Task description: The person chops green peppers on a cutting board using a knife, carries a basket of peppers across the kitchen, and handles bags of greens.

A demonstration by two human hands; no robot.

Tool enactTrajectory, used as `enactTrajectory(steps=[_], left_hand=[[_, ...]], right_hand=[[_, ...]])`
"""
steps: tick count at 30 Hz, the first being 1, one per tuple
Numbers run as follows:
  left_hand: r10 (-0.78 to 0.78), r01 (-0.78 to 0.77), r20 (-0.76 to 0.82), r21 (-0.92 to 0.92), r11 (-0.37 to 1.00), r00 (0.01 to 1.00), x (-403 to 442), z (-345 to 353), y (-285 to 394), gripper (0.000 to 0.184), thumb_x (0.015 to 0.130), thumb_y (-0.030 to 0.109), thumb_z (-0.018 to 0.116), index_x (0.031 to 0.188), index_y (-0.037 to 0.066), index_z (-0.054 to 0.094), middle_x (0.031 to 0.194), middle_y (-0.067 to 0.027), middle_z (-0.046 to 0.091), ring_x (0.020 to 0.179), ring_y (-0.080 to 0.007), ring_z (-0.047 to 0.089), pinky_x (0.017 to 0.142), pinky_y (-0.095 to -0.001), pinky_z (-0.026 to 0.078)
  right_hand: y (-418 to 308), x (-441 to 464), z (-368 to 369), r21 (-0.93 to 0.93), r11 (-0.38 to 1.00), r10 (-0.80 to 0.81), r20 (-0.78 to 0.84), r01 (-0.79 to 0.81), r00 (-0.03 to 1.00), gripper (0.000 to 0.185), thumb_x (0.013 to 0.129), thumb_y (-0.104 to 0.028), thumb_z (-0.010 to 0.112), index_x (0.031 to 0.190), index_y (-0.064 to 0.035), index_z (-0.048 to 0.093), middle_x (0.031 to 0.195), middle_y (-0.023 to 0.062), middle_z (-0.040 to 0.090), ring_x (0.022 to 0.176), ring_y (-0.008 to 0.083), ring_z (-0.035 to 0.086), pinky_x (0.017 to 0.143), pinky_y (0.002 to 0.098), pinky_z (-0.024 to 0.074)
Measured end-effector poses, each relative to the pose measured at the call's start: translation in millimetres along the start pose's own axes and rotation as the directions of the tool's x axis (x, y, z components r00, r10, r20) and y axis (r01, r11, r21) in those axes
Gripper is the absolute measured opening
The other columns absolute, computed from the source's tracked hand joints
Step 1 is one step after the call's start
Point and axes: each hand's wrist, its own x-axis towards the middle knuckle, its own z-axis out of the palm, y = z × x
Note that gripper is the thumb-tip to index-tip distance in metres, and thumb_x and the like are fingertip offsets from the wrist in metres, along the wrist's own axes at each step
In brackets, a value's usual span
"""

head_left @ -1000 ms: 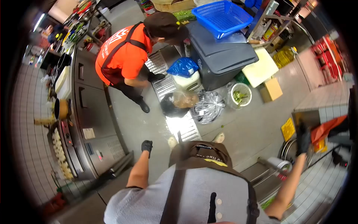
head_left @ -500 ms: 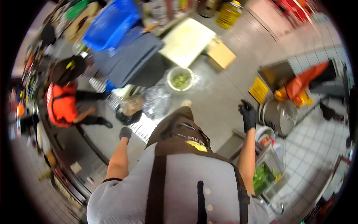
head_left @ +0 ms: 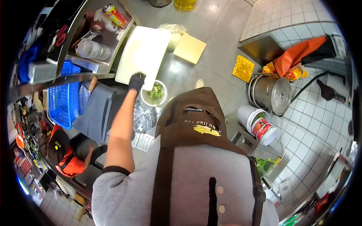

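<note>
My left hand [head_left: 137,81], in a black glove, reaches forward over the near edge of a white cutting board [head_left: 145,51]. It looks to touch the board, but its fingers are bunched and dark, and whether they grip the edge I cannot make out. Just beside the hand, partly under the board's corner in this view, stands a white bucket [head_left: 165,98] with chopped green vegetables [head_left: 155,91] inside. A clear plastic bag [head_left: 144,116] lies nearer to me. My right hand is out of sight.
At left are a blue basket [head_left: 62,107], a grey bin lid [head_left: 98,113] and a person in an orange shirt [head_left: 77,165]. A cardboard piece [head_left: 189,49] lies beyond the bucket. On the right stand a lidded steel pot [head_left: 273,94] and white buckets [head_left: 249,116].
My left hand has moved from low at my side forward to the cutting board. My right hand has left the view. The camera has turned, and the basket and bin appear further left.
</note>
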Motion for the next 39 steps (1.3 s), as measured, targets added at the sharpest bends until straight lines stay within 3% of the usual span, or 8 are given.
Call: enactTrajectory(steps=[12,17,19,20,24,27,29,39], left_hand=[[-0.490,0.435,-0.098,-0.332,0.837,0.866,83,98,141,0.015,0.074,0.019,0.055,0.079,0.007,0.063,0.076,-0.0164,0.063,0.070,-0.0310,0.061,0.067,-0.0400,0.048],[-0.550,0.496,0.305,0.239,0.835,0.778,-78,218,103,0.028,0.075,0.028,0.051,0.072,0.004,0.066,0.071,-0.0170,0.063,0.072,-0.0294,0.062,0.069,-0.0411,0.047],[-0.688,0.694,0.366,0.138,0.706,0.627,-102,226,110,0.021,0.070,0.025,0.057,0.074,0.006,0.065,0.075,-0.0154,0.063,0.075,-0.0292,0.062,0.069,-0.0410,0.048],[-0.694,0.713,0.367,0.105,0.693,0.620,-109,227,114,0.019,0.067,0.023,0.060,0.075,0.007,0.065,0.077,-0.0146,0.063,0.076,-0.0291,0.061,0.069,-0.0410,0.048],[-0.782,0.815,0.245,-0.274,0.511,0.573,-94,219,122,0.018,0.063,0.020,0.064,0.078,0.010,0.065,0.081,-0.0133,0.063,0.076,-0.0286,0.060,0.067,-0.0405,0.047],[-0.559,0.560,-0.029,0.016,0.829,0.829,-59,198,140,0.019,0.066,0.016,0.061,0.083,0.009,0.064,0.075,-0.0127,0.062,0.069,-0.0278,0.060,0.063,-0.0396,0.047],[-0.893,0.653,0.099,-0.717,0.242,0.440,-21,176,187,0.031,0.078,0.031,0.052,0.068,0.004,0.061,0.052,-0.0116,0.057,0.046,-0.0211,0.053,0.051,-0.0351,0.044],[-0.638,0.581,0.139,0.302,0.756,0.758,148,203,287,0.014,0.071,0.023,0.061,0.080,0.014,0.068,0.089,-0.0090,0.065,0.083,-0.0275,0.061,0.074,-0.0390,0.048]], right_hand=[[154,221,-484,-0.470,0.760,-0.512,-0.007,0.449,0.859,0.026,0.068,-0.016,0.060,0.092,-0.0060,0.065,0.086,0.0097,0.066,0.077,0.0206,0.062,0.063,0.0331,0.0492],[-12,250,-726,0.813,0.580,0.295,-0.162,-0.042,0.942,0.025,0.079,-0.013,0.056,0.103,-0.0069,0.059,0.078,0.0123,0.063,0.059,0.0162,0.058,0.050,0.0256,0.0456],[10,300,-750,-0.054,0.763,-0.644,-0.165,0.645,0.747,0.024,0.076,-0.014,0.059,0.100,-0.0079,0.060,0.080,0.0097,0.064,0.062,0.0166,0.059,0.053,0.0284,0.0468],[20,332,-765,-0.586,0.172,-0.979,-0.011,0.791,0.205,0.024,0.073,-0.014,0.062,0.097,-0.0080,0.061,0.082,0.0082,0.065,0.065,0.0175,0.060,0.055,0.0299,0.0476],[-70,362,-784,0.238,0.928,-0.240,-0.204,0.286,0.949,0.016,0.078,-0.016,0.059,0.087,-0.0040,0.064,0.088,0.0138,0.065,0.062,0.0199,0.061,0.056,0.0323,0.0481],[-139,393,-863,0.181,0.882,-0.376,-0.290,0.436,0.880,0.027,0.077,-0.018,0.059,0.101,-0.0055,0.062,0.081,0.0158,0.066,0.070,0.0193,0.063,0.063,0.0314,0.0494],[-195,413,-940,-0.013,0.889,-0.426,-0.390,0.458,0.816,0.028,0.079,-0.005,0.050,0.105,-0.0056,0.060,0.085,0.0077,0.064,0.068,0.0145,0.058,0.057,0.0261,0.0456],[-404,432,-1214,-0.019,0.647,-0.712,-0.372,0.762,0.595,0.025,0.079,-0.009,0.053,0.101,-0.0033,0.062,0.086,0.0123,0.065,0.070,0.0182,0.061,0.062,0.0305,0.0479]])
